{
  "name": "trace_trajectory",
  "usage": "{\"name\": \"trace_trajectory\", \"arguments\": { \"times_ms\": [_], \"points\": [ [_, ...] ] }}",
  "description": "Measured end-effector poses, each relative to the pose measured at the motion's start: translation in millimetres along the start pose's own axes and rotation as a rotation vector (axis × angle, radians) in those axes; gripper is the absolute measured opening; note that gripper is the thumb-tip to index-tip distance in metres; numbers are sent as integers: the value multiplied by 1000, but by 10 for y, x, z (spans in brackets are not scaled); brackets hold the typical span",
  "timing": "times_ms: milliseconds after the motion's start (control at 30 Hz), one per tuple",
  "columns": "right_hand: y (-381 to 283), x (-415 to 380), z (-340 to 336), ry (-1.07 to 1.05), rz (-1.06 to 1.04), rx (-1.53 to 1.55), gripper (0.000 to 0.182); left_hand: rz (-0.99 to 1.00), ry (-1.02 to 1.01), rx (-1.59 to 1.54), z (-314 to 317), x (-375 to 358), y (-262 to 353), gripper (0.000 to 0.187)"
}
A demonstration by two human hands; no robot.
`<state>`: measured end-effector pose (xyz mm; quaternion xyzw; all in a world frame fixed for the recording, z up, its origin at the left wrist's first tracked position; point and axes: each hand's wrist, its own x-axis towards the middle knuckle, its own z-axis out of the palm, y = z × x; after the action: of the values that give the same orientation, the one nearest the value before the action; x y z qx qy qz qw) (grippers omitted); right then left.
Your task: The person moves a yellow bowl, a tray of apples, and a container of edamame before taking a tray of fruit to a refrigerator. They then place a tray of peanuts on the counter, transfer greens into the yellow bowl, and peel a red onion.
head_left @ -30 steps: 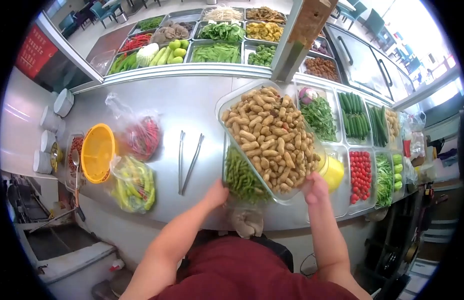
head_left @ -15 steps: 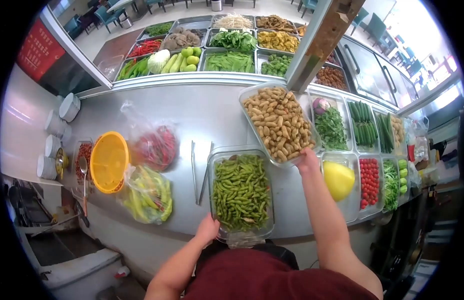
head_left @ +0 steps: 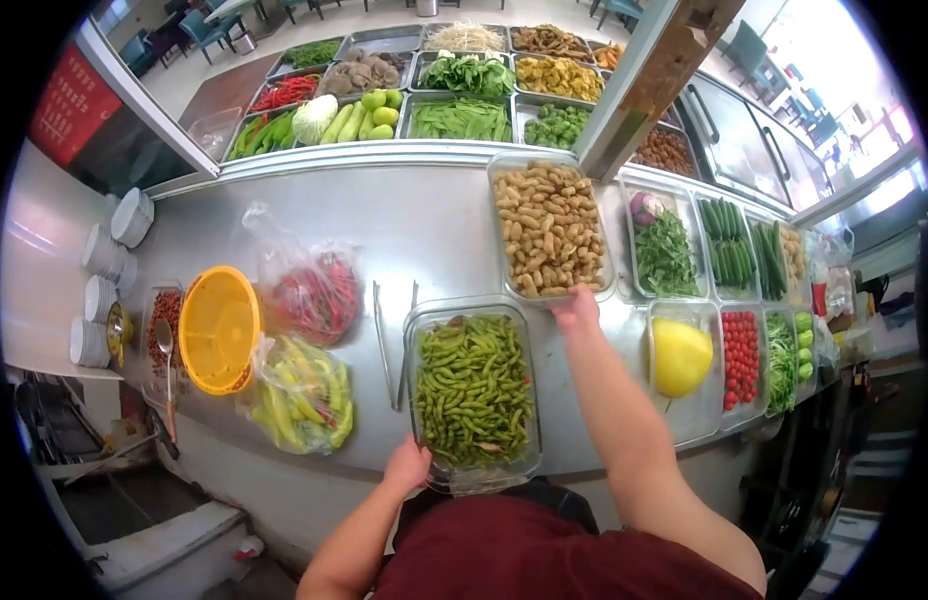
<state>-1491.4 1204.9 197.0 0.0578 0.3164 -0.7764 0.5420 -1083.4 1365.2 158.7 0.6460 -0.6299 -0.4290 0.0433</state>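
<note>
A clear container of peanuts (head_left: pixel 551 230) stands on the steel counter near the glass partition. My right hand (head_left: pixel 581 312) is closed on its near rim, with the thumb near the peanuts and the other fingers partly hidden. Closer to my body lies a clear container of green edamame pods (head_left: pixel 476 390), overhanging the counter's front edge slightly. My left hand (head_left: pixel 410 466) grips that container at its near left corner; its fingertips are hidden. Just left of the edamame, a pair of metal tongs (head_left: pixel 389 345) rests on the counter with its arms apart.
On the left are a yellow basket (head_left: pixel 222 330), a bag of red peppers (head_left: pixel 319 300), a bag of green peppers (head_left: pixel 306 395) and a spoon (head_left: pixel 167 360). On the right stand containers of greens (head_left: pixel 667 255), cucumbers (head_left: pixel 724 250), tomatoes (head_left: pixel 741 360) and a yellow melon (head_left: pixel 682 358).
The peanut container has turned from a slant to nearly straight, its near end swinging left with my right hand. The edamame container and my left hand sit slightly farther left in view.
</note>
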Motion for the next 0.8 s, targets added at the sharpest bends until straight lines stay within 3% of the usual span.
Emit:
{"name": "trace_trajectory", "arguments": {
  "times_ms": [133,200,400,467,533,600,667,733,767,800],
  "points": [
    [130,-140,300,56,25,66,47,-76,-45,-45,-252,-264,416,27],
    [141,-131,371,227,38,-135,40,-104,-63,-63,-315,-317,505,26],
    [45,-144,440,293,164,-137,35,-163,-118,-41,-419,-421,667,27],
    [18,-183,467,274,160,-146,34,2,14,84,-327,-391,539,30],
    [-8,-282,420,257,164,-160,34,-22,1,89,-324,-436,549,33],
    [-79,-540,451,105,256,-262,38,-47,0,97,-431,-445,623,35],
    [-143,-1011,365,112,297,-822,38,-6,-99,-7,-453,-387,562,39],
    [-29,-1340,117,79,325,-1186,31,-3,-33,-14,-379,-317,533,41],
    [55,-1459,-32,79,334,-1192,31,4,28,-14,-343,-320,530,43],
    [159,-1571,-198,-35,200,-1257,29,-11,21,-18,-353,-378,578,43]
  ]
}}
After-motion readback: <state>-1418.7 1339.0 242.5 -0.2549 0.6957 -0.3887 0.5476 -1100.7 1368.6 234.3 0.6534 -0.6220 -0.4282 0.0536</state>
